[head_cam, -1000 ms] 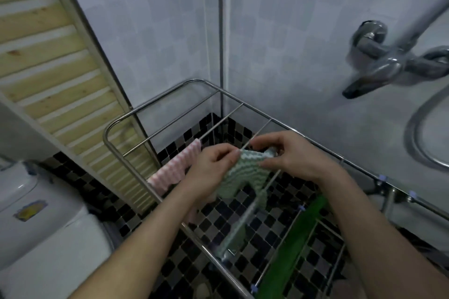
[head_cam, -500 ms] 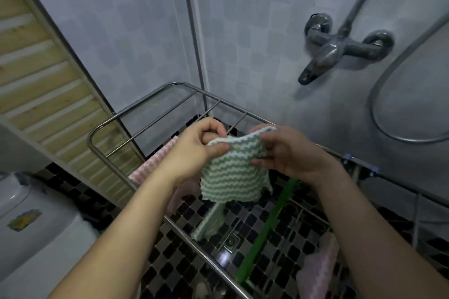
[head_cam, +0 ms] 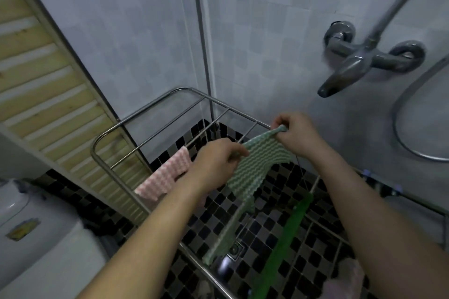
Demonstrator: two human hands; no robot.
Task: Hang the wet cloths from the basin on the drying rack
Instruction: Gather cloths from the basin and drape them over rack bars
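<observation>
While left grip (head_cam: 213, 165) and right grip (head_cam: 298, 133) pinch its top corners, green cloth (head_cam: 260, 162) hangs stretched over the rack (head_cam: 92, 152). Soft, limp, probably wet-heavy; corners hold best, spread before draping.

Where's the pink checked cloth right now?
Head view, left of centre: the pink checked cloth hangs over a drying rack rod, just left of the left hand.

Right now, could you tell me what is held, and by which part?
The green-and-white cloth, by its upper edge: left hand at one end, right hand at the other.
</observation>
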